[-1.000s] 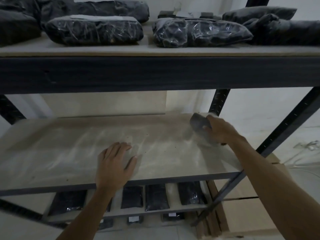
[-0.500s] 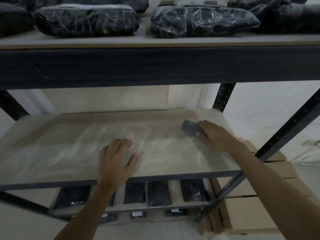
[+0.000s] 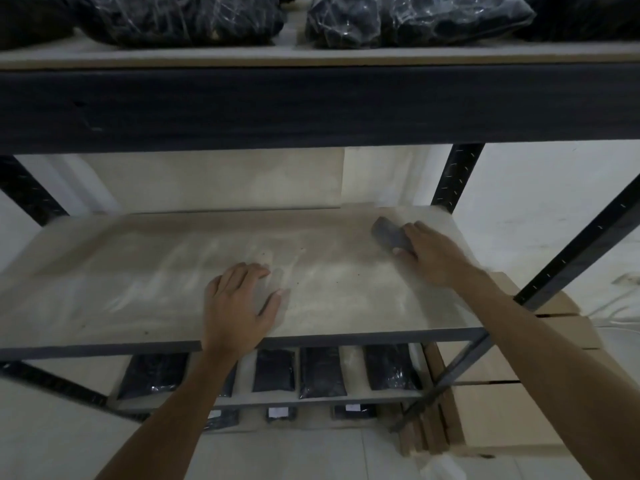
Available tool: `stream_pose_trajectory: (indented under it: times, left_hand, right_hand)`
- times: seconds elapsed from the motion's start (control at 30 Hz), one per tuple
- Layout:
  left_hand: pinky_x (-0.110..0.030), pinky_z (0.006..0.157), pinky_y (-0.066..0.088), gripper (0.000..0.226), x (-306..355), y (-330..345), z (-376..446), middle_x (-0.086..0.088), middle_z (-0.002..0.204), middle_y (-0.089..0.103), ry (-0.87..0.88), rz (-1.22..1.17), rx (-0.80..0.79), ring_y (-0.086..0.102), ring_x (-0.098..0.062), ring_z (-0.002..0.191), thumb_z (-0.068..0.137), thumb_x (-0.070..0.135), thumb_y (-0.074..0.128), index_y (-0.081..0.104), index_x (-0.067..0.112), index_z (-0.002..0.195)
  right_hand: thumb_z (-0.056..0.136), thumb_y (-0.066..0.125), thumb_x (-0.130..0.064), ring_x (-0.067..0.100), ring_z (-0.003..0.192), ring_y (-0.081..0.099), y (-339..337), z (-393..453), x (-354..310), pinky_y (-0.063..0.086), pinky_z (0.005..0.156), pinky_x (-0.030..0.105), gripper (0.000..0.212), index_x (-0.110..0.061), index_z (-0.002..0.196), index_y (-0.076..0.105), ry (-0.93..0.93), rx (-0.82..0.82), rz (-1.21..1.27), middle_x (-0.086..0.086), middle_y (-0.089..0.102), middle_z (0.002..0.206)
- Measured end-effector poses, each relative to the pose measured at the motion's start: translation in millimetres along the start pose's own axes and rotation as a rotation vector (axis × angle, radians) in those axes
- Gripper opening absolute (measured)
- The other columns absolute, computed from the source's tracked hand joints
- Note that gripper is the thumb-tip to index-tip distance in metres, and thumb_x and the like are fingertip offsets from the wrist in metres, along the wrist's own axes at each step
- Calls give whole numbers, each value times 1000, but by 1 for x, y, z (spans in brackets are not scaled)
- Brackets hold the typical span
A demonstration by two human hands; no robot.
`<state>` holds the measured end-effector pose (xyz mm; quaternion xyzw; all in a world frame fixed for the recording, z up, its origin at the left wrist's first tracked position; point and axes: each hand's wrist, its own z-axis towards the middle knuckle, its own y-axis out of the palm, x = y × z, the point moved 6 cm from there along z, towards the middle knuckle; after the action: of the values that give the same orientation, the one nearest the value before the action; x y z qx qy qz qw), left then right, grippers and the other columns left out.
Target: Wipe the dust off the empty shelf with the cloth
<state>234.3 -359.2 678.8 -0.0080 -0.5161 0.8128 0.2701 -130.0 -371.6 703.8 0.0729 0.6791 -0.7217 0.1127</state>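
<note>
The empty shelf [image 3: 145, 271] is a pale wooden board streaked with light dust, set in a dark metal rack. A dark grey folded cloth [image 3: 389, 234] lies on its back right part. My right hand [image 3: 433, 254] presses down on the cloth, fingers over its near end. My left hand [image 3: 239, 306] rests flat on the board near the front edge, fingers spread, holding nothing.
A thick dark beam [image 3: 311, 105] of the upper shelf hangs low overhead, with black plastic-wrapped bundles [image 3: 408, 19] on it. Dark packets [image 3: 320, 370] fill the lower shelf. Rack posts [image 3: 453, 178] stand at the right. Cardboard boxes [image 3: 502, 414] sit at lower right.
My right hand slid the cloth leftward across the back right of the shelf, then a little back toward the rear. My left hand stayed flat in place.
</note>
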Motion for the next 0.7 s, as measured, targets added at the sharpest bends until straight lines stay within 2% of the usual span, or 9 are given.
stream_pose_trajectory:
  times: [0.07,0.13,0.23,0.3,0.37,0.43,0.53,0.6,0.7]
  left_hand:
    - [-41,99,42,42,-1,0,0,4,123,65,-6,-8,-6,57,-21,121,92,53,51,63,22,117]
    - [-42,99,43,42,-1,0,0,4,123,65,-6,-15,-10,57,-20,121,92,53,52,63,22,117]
    - [-43,100,44,43,-1,1,1,4,123,65,-10,-13,-14,57,-20,120,92,54,52,63,21,118]
    - [-43,100,44,45,-1,1,1,3,123,65,-13,-13,-17,57,-19,120,92,55,50,63,21,118]
    - [-42,101,43,45,-1,2,0,3,124,66,-11,-11,-13,56,-19,121,93,55,50,63,21,119]
    - [-41,100,43,44,-1,2,0,3,124,66,-5,-7,-6,56,-19,122,93,53,51,63,21,119]
    - [-42,100,43,43,-2,2,0,2,123,66,2,-9,8,56,-20,121,92,52,53,63,20,119]
    - [-42,101,43,43,-2,1,0,3,123,66,-1,-10,8,56,-20,122,92,53,52,63,21,119]
    - [-42,101,43,43,-2,1,0,5,124,65,-8,-4,2,56,-19,122,91,54,51,63,22,119]
  right_hand:
    - [102,49,-44,21,86,54,4,-8,-17,46,76,39,36,-12,118,54,-134,-46,22,4,55,104]
    - [99,46,-46,25,86,58,-5,4,-12,50,79,42,38,-13,113,58,-147,-11,30,6,60,101]
    - [98,50,-43,33,86,62,-30,36,22,54,77,43,35,-12,113,57,110,124,6,12,63,103]
    - [100,55,-35,35,93,61,-31,51,40,52,79,46,37,-10,126,47,267,110,83,16,59,117]
    - [101,53,-35,43,110,59,-21,61,48,51,90,52,57,-18,149,27,289,61,79,19,54,133]
    - [103,46,-40,47,113,58,-9,63,45,50,94,55,64,-27,157,12,217,26,-38,20,52,135]
    - [105,36,-47,43,102,62,-8,51,22,49,90,46,57,-29,156,19,72,51,-180,16,57,126]
    - [106,34,-46,39,104,61,-7,34,-3,44,89,42,55,-27,157,23,-16,4,-100,14,55,129]
    - [108,31,-45,30,107,60,5,3,-41,46,96,38,56,-21,159,24,-235,-65,-33,11,52,134]
